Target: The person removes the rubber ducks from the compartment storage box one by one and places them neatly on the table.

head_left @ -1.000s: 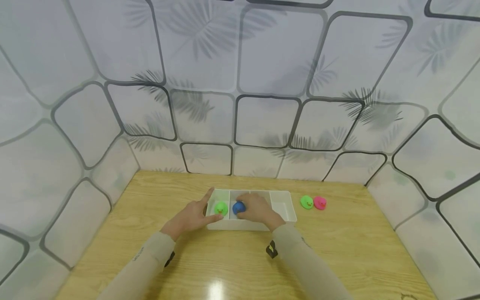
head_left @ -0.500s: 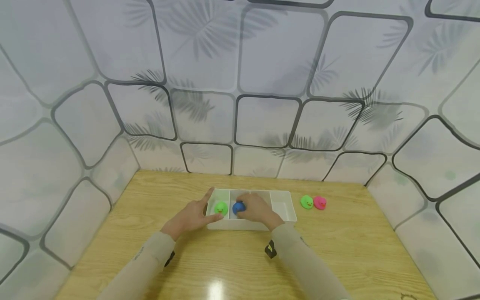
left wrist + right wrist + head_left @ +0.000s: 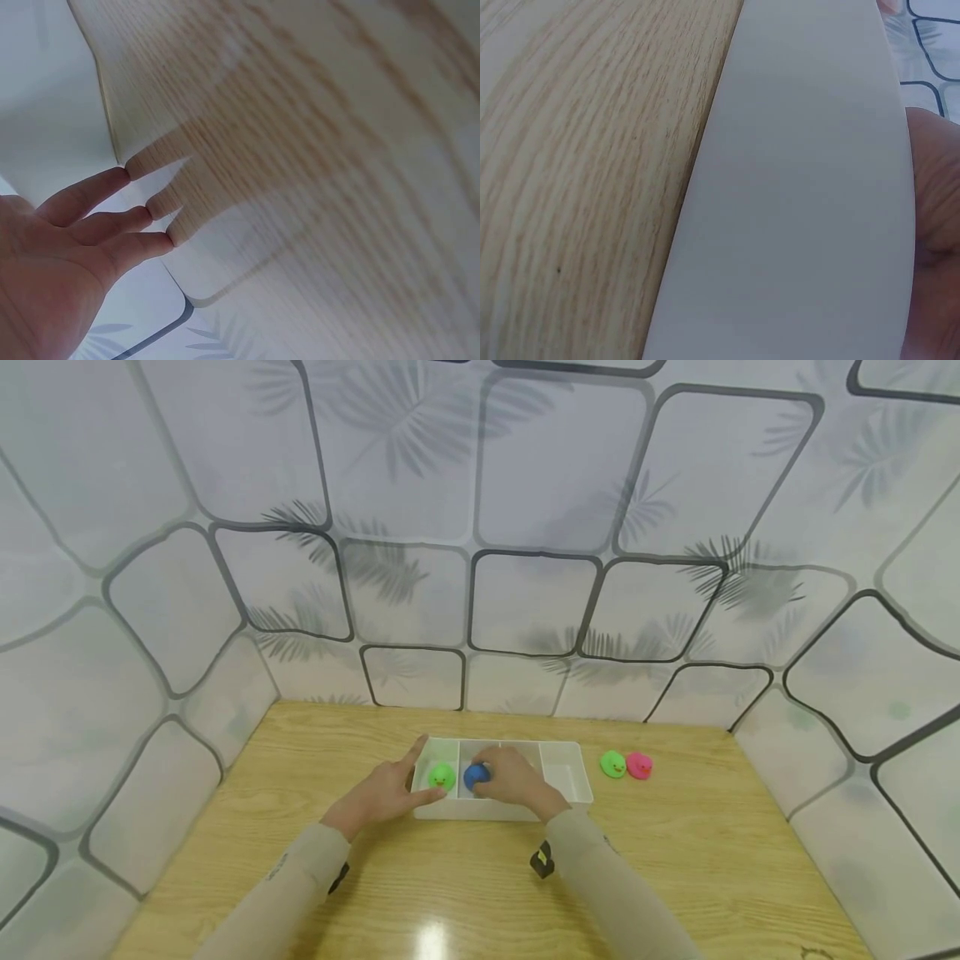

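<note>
A white divided tray [image 3: 468, 811] lies lengthwise on the wooden table. In its leftmost compartment sits a green rubber duck [image 3: 441, 777], facing me. My left hand [image 3: 386, 793] spans the tray's left end, index finger at the back corner and thumb across the front rim. In the left wrist view, its other fingers [image 3: 105, 225] stretch out with their tips on the table. My right hand [image 3: 513, 781] pinches a round blue toy [image 3: 476, 775] in the compartment beside the duck; fingers cover part of it. In the right wrist view, the tray's side wall [image 3: 795, 187] hides most of that hand.
To the right of the tray, a second green duck [image 3: 613, 765] and a pink duck [image 3: 640, 766] sit side by side on the table [image 3: 450, 877]. Patterned pale walls [image 3: 525, 610] enclose the table at the back and both sides.
</note>
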Action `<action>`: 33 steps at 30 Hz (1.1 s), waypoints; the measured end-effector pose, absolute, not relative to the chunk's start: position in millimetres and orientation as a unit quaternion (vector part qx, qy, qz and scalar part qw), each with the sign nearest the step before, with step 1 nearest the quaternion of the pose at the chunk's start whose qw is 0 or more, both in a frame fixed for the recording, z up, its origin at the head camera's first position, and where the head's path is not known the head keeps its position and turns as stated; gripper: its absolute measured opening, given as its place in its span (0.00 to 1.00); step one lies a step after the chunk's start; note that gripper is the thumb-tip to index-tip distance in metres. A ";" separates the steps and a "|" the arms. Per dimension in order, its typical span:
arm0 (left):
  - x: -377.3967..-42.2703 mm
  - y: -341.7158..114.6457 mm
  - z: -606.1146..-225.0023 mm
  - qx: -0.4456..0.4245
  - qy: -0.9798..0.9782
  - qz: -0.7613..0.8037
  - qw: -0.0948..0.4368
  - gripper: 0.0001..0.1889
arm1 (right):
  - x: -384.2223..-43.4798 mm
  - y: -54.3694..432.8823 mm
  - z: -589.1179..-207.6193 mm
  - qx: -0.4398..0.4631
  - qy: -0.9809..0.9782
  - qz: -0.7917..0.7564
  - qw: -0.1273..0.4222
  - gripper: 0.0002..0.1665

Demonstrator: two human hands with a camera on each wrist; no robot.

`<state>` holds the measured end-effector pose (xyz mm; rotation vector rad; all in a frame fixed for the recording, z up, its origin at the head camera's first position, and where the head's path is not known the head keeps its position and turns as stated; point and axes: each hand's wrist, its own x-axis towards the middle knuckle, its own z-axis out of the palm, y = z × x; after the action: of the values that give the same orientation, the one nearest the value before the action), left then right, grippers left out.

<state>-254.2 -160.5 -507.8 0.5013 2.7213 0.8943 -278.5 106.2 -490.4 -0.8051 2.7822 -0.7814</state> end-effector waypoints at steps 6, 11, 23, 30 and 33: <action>-255.5 -160.7 -509.1 0.171 0.931 0.300 0.116 0.60 | -277.6 107.5 -487.5 -0.273 0.923 -0.261 0.070 0.22; -256.2 -160.8 -509.8 0.174 0.931 0.300 0.115 0.60 | -278.5 109.5 -485.7 -0.269 0.925 -0.258 0.079 0.25; -256.6 -160.0 -511.3 0.167 0.934 0.295 0.111 0.60 | -278.3 117.9 -476.2 -0.266 0.916 -0.295 0.052 0.16; -254.7 -159.1 -509.6 0.164 0.932 0.301 0.116 0.60 | -277.9 127.4 -480.2 -0.256 0.904 -0.340 0.027 0.18; -254.7 -159.0 -508.9 0.162 0.932 0.301 0.117 0.60 | -278.0 133.5 -480.2 -0.247 0.897 -0.367 0.015 0.18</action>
<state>-254.7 -159.0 -508.9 0.4755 2.7289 0.8813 -278.0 133.5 -480.2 -0.7698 2.7901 -1.1430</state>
